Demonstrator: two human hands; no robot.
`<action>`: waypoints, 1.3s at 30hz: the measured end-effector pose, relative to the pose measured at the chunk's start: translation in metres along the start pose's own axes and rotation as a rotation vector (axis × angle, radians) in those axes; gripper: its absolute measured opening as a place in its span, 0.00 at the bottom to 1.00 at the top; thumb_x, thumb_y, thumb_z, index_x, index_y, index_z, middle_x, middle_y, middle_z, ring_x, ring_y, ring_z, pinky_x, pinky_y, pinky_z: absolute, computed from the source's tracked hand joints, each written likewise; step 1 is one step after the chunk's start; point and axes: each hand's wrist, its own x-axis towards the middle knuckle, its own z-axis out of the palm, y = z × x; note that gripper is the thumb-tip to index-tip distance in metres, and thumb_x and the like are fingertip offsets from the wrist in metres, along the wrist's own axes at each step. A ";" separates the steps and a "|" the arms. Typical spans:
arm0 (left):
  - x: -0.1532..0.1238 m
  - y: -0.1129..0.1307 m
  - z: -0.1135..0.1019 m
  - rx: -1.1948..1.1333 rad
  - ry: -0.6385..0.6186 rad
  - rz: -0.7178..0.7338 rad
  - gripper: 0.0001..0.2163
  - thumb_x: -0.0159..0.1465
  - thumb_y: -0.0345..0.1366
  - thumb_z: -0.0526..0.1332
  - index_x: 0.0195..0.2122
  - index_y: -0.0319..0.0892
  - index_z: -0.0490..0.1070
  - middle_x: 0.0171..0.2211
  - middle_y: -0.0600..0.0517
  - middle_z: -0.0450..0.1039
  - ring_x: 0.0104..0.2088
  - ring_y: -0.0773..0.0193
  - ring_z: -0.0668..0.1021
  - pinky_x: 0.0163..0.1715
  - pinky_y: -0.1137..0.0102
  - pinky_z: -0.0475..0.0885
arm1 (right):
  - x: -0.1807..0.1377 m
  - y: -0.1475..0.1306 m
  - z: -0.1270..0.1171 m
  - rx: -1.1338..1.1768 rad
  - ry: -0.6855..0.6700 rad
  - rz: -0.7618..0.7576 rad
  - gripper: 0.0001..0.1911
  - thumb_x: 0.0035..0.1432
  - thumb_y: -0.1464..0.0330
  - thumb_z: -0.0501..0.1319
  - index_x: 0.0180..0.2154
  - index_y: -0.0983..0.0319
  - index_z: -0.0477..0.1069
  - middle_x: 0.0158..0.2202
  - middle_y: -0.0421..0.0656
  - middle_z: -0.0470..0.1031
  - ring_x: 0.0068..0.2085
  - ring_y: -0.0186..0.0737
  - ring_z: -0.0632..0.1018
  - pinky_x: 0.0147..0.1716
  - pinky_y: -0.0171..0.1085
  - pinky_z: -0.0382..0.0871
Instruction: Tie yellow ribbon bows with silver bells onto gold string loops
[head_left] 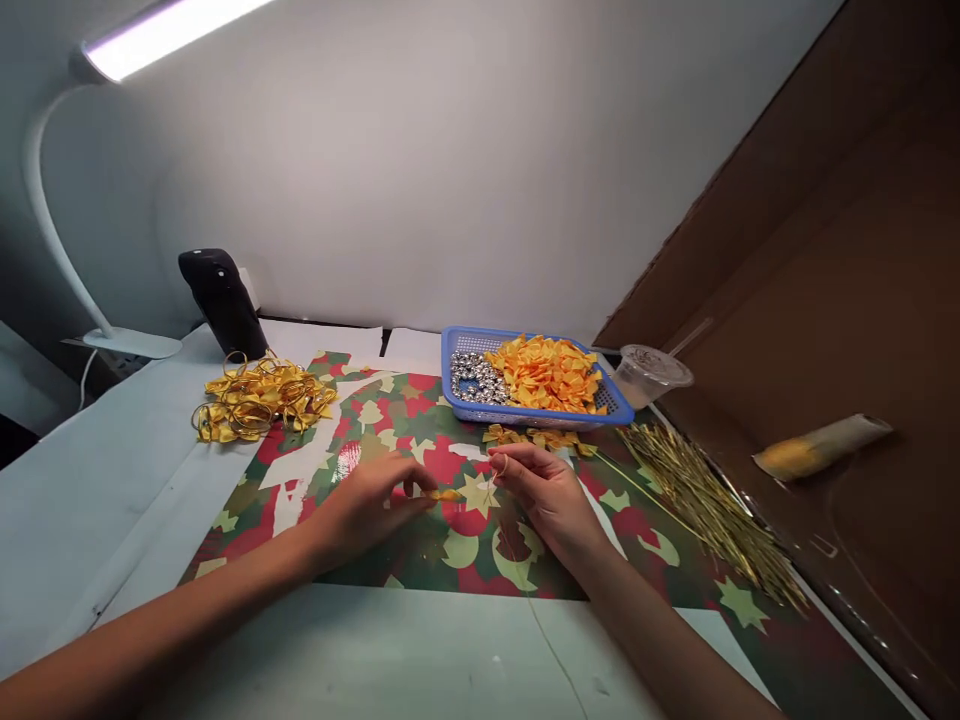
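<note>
Yellow, folded, a small ribbon piece (448,495) is pinched by the left hand (379,500), over red-and-green patterned paper (409,556). The nearly closed right hand (553,500) seems to pinch a thin, pale thread (553,650). It looks like thread work, calling for steady fingers.

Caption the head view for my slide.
Left hand pinching a yellow piece, right hand holding thread, with silver beads and orange pieces in a blue basket beyond.

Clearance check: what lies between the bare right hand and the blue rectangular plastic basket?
Head view: a few small yellow-orange, bow-like pieces lie on the red, green and cream patterned sheet, between the right hand and the basket.
</note>
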 end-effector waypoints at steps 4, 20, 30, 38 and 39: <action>-0.019 0.004 -0.007 0.341 0.062 0.645 0.07 0.65 0.26 0.51 0.37 0.37 0.69 0.31 0.49 0.78 0.27 0.65 0.75 0.25 0.70 0.69 | -0.017 0.006 0.011 -0.142 -0.128 -0.023 0.08 0.41 0.62 0.72 0.25 0.59 0.79 0.22 0.39 0.75 0.24 0.33 0.74 0.25 0.33 0.71; -0.018 0.005 -0.007 0.265 -0.112 0.708 0.09 0.66 0.25 0.53 0.31 0.41 0.69 0.28 0.51 0.79 0.31 0.66 0.79 0.29 0.73 0.73 | -0.036 0.021 0.003 -0.577 -0.460 -0.481 0.07 0.56 0.75 0.63 0.35 0.59 0.77 0.30 0.42 0.78 0.31 0.35 0.78 0.31 0.32 0.73; -0.016 0.004 -0.007 0.201 -0.125 0.662 0.15 0.68 0.25 0.48 0.32 0.37 0.73 0.30 0.50 0.80 0.32 0.65 0.79 0.27 0.71 0.73 | -0.045 0.024 0.009 -0.408 -0.361 0.090 0.06 0.50 0.67 0.68 0.31 0.61 0.74 0.27 0.40 0.76 0.27 0.33 0.78 0.26 0.29 0.74; -0.017 0.003 -0.007 0.173 -0.144 0.662 0.15 0.68 0.25 0.48 0.32 0.37 0.74 0.32 0.50 0.81 0.34 0.65 0.80 0.28 0.71 0.73 | -0.045 0.019 0.011 -0.361 -0.249 0.174 0.08 0.47 0.66 0.69 0.27 0.62 0.74 0.26 0.41 0.77 0.27 0.33 0.78 0.25 0.27 0.74; -0.016 0.003 -0.007 0.170 -0.150 0.662 0.15 0.68 0.25 0.48 0.32 0.37 0.74 0.32 0.50 0.81 0.34 0.64 0.80 0.28 0.71 0.73 | -0.046 0.019 0.011 -0.356 -0.246 0.155 0.07 0.48 0.66 0.69 0.28 0.62 0.73 0.26 0.40 0.77 0.27 0.33 0.78 0.26 0.27 0.74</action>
